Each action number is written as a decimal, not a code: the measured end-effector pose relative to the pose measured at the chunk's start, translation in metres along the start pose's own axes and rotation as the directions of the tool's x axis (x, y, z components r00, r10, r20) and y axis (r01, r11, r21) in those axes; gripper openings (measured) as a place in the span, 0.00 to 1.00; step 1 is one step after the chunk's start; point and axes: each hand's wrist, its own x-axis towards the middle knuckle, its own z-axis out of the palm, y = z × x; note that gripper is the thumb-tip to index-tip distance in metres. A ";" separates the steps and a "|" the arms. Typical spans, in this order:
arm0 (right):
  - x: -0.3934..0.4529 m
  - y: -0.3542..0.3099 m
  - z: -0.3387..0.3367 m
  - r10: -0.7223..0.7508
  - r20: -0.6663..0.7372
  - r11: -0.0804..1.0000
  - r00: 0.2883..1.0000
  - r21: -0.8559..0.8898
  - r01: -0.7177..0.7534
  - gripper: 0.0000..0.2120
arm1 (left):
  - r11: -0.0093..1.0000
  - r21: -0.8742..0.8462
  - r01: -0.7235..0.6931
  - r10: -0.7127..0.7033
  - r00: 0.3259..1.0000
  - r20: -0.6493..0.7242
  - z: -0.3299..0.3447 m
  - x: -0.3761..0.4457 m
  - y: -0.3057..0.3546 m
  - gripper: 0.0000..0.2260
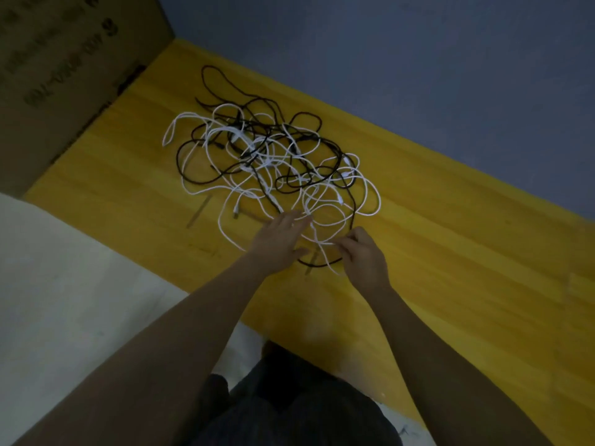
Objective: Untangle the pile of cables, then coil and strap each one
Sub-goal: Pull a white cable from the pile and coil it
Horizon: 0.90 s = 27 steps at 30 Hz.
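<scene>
The dim light makes individual strands hard to follow within the tangled pile of thin white and black cables (270, 156), which is spread over the yellow wooden desk (434, 226) at the centre of the frame. The brown cardboard box (64, 75) at the upper left is cut off by the frame edges, and its contents cannot be seen. The left hand (278, 241) is laid flat with fingers extended on the pile's near edge. A white cable strand (322, 241) is pinched between the curled fingers of the right hand (363, 255).
</scene>
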 end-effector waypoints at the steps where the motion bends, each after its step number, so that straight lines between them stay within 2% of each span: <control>1: 0.005 -0.001 -0.004 -0.023 -0.032 1.000 0.999 -0.006 0.023 0.07 | 0.998 -0.005 -0.069 0.069 0.997 0.028 -0.004 0.009 0.006 0.29; 3: 0.015 -0.001 -0.012 -0.048 -0.116 0.999 0.992 -0.021 0.046 0.07 | 0.988 -0.013 -0.152 0.153 0.987 0.042 -0.008 0.025 0.015 0.23; 4: 0.019 0.001 -0.016 -0.037 -0.164 0.999 0.986 -0.019 0.035 0.07 | 0.986 -0.039 -0.162 0.163 0.987 0.007 -0.011 0.032 0.019 0.19; 7: 0.032 0.005 -0.030 0.080 -0.250 0.996 0.965 0.045 -0.071 0.08 | 0.987 -0.106 -0.122 0.107 0.984 -0.139 -0.025 0.052 0.022 0.12; 9: 0.041 0.008 -0.036 0.172 -0.221 0.982 0.960 0.117 -0.149 0.09 | 0.990 -0.102 -0.100 0.081 0.981 -0.176 -0.040 0.066 0.020 0.11; 11: 0.049 0.012 -0.039 0.245 -0.074 0.951 0.967 0.212 -0.225 0.07 | 0.993 -0.014 -0.117 0.115 0.985 -0.127 -0.054 0.076 0.013 0.10; 12: 0.052 0.015 -0.040 0.251 0.033 0.944 0.968 0.212 -0.252 0.07 | 0.987 0.065 -0.144 0.148 0.987 -0.061 -0.058 0.080 0.009 0.10; 14: 0.056 0.021 -0.036 0.240 0.245 0.966 0.939 0.030 -0.255 0.06 | 0.961 0.187 -0.201 0.179 0.976 0.126 -0.060 0.081 -0.002 0.10; 16: 0.059 0.019 -0.028 0.308 0.437 0.950 0.845 -0.093 -0.298 0.09 | 0.956 0.182 -0.231 0.173 0.942 0.287 -0.053 0.075 -0.016 0.14; 18: 0.067 0.009 -0.019 0.408 0.525 0.887 0.747 -0.035 -0.460 0.15 | 0.963 0.107 -0.248 0.202 0.923 0.329 -0.048 0.068 -0.031 0.17; 21: 0.088 -0.004 -0.003 0.529 0.417 0.821 0.739 -0.028 -0.571 0.17 | 0.945 0.083 -0.315 0.283 0.920 0.270 -0.052 0.065 -0.050 0.14; 25: 0.115 -0.015 0.022 0.580 0.365 0.800 0.728 -0.084 -0.594 0.35 | 0.929 0.103 -0.356 0.322 0.912 0.252 -0.061 0.067 -0.072 0.13; 27: 0.120 -0.018 0.036 0.578 0.320 0.809 0.750 -0.109 -0.577 0.32 | 0.929 0.094 -0.358 0.329 0.915 0.234 -0.067 0.067 -0.083 0.14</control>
